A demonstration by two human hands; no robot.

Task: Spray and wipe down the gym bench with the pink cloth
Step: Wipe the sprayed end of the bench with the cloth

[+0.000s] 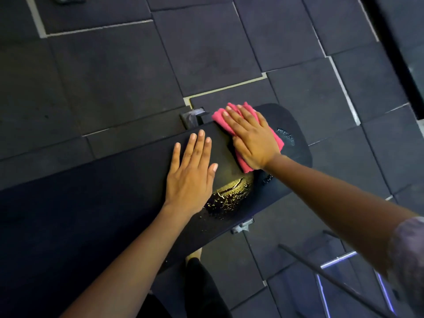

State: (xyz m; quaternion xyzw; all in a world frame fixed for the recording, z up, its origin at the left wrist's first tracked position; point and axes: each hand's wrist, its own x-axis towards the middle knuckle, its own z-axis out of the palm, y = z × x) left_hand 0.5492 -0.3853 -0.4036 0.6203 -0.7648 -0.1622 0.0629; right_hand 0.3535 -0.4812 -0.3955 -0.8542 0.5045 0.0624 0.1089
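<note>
A black padded gym bench point(110, 198) runs from the lower left to the middle right. Wet spray droplets point(229, 196) glisten on its pad near the right end, with more droplets point(285, 135) further right. My right hand point(251, 141) lies flat on a folded pink cloth point(219, 117), pressing it onto the far edge of the pad. My left hand point(191, 171) rests flat on the bench just left of the wet patch, fingers together and extended, holding nothing. No spray bottle is in view.
Dark rubber floor tiles point(114, 76) with pale seams surround the bench. A metal bench bracket point(191, 117) sticks out at the far side. A metal-framed piece of equipment point(337, 271) stands at the lower right. My leg and foot point(197, 267) are below the bench.
</note>
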